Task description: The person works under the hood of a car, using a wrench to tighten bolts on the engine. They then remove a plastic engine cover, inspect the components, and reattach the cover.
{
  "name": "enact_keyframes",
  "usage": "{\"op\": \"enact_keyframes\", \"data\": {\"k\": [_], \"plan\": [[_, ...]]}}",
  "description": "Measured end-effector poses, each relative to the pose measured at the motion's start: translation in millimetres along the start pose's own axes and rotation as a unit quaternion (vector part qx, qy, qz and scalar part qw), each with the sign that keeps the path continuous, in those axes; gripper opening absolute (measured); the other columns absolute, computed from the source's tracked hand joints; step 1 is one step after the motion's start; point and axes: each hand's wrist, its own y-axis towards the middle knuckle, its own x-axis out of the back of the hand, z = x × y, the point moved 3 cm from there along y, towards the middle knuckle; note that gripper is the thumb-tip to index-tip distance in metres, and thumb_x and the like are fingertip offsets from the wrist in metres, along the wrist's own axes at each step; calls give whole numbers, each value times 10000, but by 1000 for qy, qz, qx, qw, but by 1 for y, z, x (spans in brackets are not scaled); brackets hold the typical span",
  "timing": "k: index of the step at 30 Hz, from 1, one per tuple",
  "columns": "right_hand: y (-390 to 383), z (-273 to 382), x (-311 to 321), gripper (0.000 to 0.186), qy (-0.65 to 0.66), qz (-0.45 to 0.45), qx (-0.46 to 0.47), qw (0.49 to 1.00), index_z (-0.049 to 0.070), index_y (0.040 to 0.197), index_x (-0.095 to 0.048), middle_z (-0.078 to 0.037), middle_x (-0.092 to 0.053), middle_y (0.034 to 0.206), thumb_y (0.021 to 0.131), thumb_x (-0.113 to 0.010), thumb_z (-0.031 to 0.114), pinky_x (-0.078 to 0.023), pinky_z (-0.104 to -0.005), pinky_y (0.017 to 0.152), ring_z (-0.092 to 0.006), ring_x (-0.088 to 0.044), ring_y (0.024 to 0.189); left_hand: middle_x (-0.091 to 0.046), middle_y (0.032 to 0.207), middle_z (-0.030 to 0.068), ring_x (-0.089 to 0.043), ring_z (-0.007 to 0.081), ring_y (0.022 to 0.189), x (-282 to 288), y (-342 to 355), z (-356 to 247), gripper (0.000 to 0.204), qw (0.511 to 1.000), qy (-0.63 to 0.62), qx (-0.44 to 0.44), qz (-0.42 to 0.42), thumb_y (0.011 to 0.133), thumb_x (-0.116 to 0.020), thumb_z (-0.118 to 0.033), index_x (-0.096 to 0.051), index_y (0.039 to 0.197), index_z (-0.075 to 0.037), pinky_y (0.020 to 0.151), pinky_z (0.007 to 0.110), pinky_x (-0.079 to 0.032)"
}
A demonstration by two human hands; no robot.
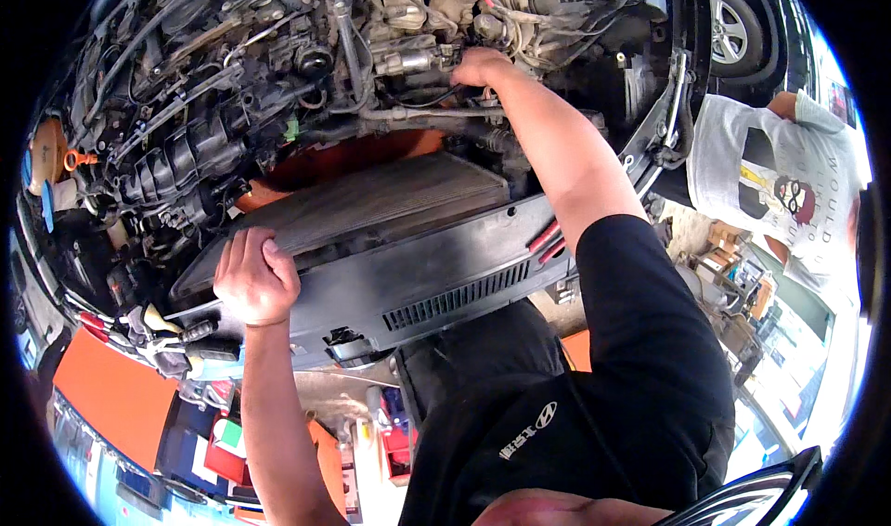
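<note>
My right hand (476, 67) reaches down among hoses and metal fittings beside a silver cylindrical part (418, 60) in the car's engine bay; its fingers are bent, and what they hold is hidden. My left hand (257, 275) is closed, fingers curled down, at the edge of the radiator (371, 201) by the dark front panel (436, 257); whether it grips anything is unclear. A red-handled tool (548, 243) lies on that panel at right of centre. Black ribbed ducting (176, 164) sits at the left, with an orange loop (79, 159) beyond it.
Another person in a grey T-shirt (761, 145) stands at the right beside a car wheel (729, 34). Assorted tools (158, 331) lie on the front panel's left end. An orange-topped cart (107, 387) is lower left, and cluttered boxes (729, 247) are at right.
</note>
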Motion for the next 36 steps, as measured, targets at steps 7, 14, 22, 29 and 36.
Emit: {"op": "enact_keyframes", "data": {"k": [7, 14, 22, 29, 36], "plan": [[-2, 11, 0, 589, -3, 7, -20, 1000, 76, 1295, -719, -169, -677, 1372, 830, -710, 436, -517, -424, 1050, -327, -646, 1275, -678, 861, 124, -656, 380, 779, 3, -2, -1, 206, 999, 6, 16, 30, 914, -491, -165, -668, 878, -68, 689, 467, -527], [30, 13, -17, 492, -26, 22, -84, 996, 132, 1340, -706, -116, -645, 1439, 884, -670, 315, -515, -445, 1066, -309, -623, 1321, -644, 816, 85, -634, 350, 731, 0, -2, 1, 126, 1000, 2, 9, 6, 856, -551, -187, -648, 850, -108, 646, 458, -509], [-9, 27, 3, 445, -6, 12, -95, 995, 93, 1303, -718, -119, -673, 1395, 926, -607, 301, -525, -442, 1040, -311, -632, 1311, -637, 805, 77, -632, 339, 728, 2, -3, 2, 110, 1000, 6, 10, 0, 845, -563, -188, -645, 846, -115, 639, 451, -509], [14, 11, -6, 498, -26, 41, -39, 998, 102, 1353, -690, -109, -646, 1447, 933, -570, 342, -515, -460, 1055, -311, -615, 1337, -638, 803, 66, -630, 329, 717, 1, -2, 2, 122, 1000, 10, 3, -10, 850, -558, -204, -648, 844, -122, 631, 443, -508], [10, 9, -10, 485, 0, 30, -39, 999, 65, 1276, -723, -146, -679, 1385, 882, -597, 318, -521, -446, 1046, -316, -655, 1275, -653, 822, 64, -636, 324, 725, 2, -1, 3, 139, 1000, -1, 6, -10, 854, -554, -215, -657, 845, -122, 636, 436, -513]]}}
